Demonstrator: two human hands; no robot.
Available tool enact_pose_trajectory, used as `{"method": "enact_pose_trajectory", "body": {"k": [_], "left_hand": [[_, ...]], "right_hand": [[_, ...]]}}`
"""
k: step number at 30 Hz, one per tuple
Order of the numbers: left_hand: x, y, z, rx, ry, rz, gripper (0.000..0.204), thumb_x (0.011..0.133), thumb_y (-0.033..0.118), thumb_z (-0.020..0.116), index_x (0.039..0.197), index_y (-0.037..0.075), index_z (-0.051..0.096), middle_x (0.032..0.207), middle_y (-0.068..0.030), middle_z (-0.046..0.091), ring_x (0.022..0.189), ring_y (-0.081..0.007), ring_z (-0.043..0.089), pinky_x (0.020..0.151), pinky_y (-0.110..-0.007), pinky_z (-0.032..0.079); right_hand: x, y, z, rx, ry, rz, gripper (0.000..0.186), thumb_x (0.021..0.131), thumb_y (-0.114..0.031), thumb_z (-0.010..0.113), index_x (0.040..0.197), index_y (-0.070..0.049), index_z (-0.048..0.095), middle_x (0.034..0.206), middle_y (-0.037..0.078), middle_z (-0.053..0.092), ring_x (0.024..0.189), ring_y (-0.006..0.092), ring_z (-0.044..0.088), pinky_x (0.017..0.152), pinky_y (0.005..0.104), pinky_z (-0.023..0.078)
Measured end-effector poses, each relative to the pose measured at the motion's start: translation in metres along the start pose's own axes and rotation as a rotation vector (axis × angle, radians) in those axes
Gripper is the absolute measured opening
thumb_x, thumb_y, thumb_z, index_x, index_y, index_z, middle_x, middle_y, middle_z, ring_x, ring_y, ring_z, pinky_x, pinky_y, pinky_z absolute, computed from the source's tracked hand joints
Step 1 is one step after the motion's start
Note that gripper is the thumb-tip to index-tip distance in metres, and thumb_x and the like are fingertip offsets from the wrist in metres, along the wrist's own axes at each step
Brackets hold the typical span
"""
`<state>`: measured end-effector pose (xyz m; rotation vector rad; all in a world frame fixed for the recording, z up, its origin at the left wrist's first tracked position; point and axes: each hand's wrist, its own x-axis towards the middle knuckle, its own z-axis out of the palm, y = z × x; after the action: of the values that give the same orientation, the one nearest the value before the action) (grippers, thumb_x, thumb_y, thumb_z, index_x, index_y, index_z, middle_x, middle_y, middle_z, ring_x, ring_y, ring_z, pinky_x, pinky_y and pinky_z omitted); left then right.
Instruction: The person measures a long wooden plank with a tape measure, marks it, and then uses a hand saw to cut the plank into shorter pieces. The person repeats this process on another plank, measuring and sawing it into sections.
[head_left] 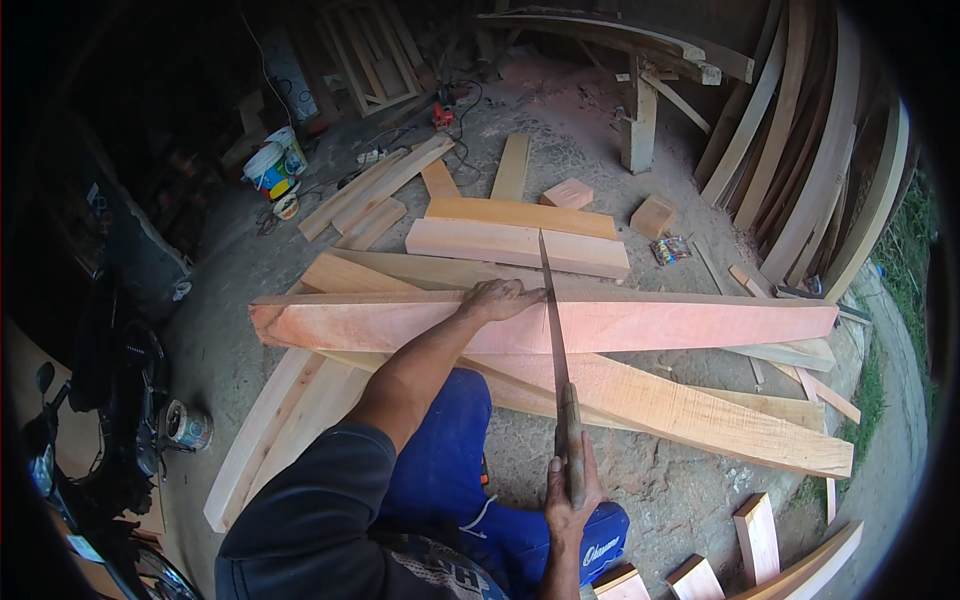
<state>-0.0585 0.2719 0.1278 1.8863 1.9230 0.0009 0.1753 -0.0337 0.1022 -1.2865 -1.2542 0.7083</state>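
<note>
A long pinkish wooden beam lies crosswise in front of me, resting on other timber. My left hand grips its top edge near the middle, with the fingers close to a saw blade. In my right hand, low in the view, is the wooden handle of a handsaw. The blade points away from me and crosses the beam just right of my left hand. A thin line shows on the beam's near face beside the blade. How deep the blade sits in the wood, I cannot tell.
Beneath the beam, a paler plank slants to the right. Beyond it lie shorter boards and wood blocks. Tall planks lean at the right. Paint buckets and a motorcycle stand at the left; offcuts lie at the near right.
</note>
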Motion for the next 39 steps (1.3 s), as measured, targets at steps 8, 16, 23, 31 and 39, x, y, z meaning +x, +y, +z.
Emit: {"method": "enact_pose_trajectory", "body": {"k": [8,16,23,31,39], "left_hand": [[0.009,-0.006,0.004,-0.008,-0.011,0.024,0.093,0.095,0.085,0.042,0.138,0.007,0.067,0.147,-0.0227,0.063,0.14,-0.0416,0.057,0.118,-0.052,0.043],[0.014,-0.031,0.008,0.034,0.033,0.257,0.097,0.088,0.079,0.061,0.139,-0.003,0.062,0.139,-0.0256,0.066,0.135,-0.0418,0.06,0.114,-0.05,0.047],[-0.017,0.012,0.005,0.205,-0.012,0.215,0.111,0.062,0.058,0.094,0.142,-0.009,0.055,0.136,-0.0282,0.067,0.129,-0.0411,0.064,0.111,-0.045,0.05],[0.029,-0.043,-0.004,0.114,-0.188,0.19,0.097,0.06,0.05,0.096,0.133,-0.006,0.066,0.134,-0.0244,0.07,0.126,-0.035,0.068,0.107,-0.042,0.053],[-0.028,0.019,0.013,0.194,0.026,0.191,0.091,0.06,0.047,0.095,0.129,-0.003,0.062,0.129,-0.0242,0.071,0.124,-0.0396,0.067,0.107,-0.048,0.052]], "right_hand": [[-0.03,-0.007,-0.016,-0.027,-0.035,0.076,0.059,0.095,-0.014,0.078,0.146,0.008,0.058,0.095,0.017,0.076,0.081,0.0195,0.073,0.075,0.0338,0.059],[-0.083,-0.01,-0.047,-0.143,-0.116,-0.068,0.057,0.093,-0.009,0.075,0.144,0.011,0.057,0.12,0.027,0.075,0.101,0.0313,0.079,0.089,0.0375,0.062],[0.126,0.032,0.097,0.067,-0.066,0.055,0.056,0.1,-0.013,0.071,0.152,-0.002,0.056,0.128,0.02,0.073,0.119,0.0231,0.068,0.104,0.0367,0.051],[-0.121,0.009,-0.047,-0.04,-0.198,0.11,0.063,0.09,-0.003,0.071,0.15,0.007,0.054,0.132,0.026,0.073,0.119,0.0325,0.074,0.1,0.0382,0.057],[0.132,0.001,0.08,0.055,-0.161,0.116,0.044,0.099,-0.008,0.068,0.142,0.0,0.062,0.112,0.015,0.074,0.104,0.0188,0.065,0.093,0.0351,0.052]]}}
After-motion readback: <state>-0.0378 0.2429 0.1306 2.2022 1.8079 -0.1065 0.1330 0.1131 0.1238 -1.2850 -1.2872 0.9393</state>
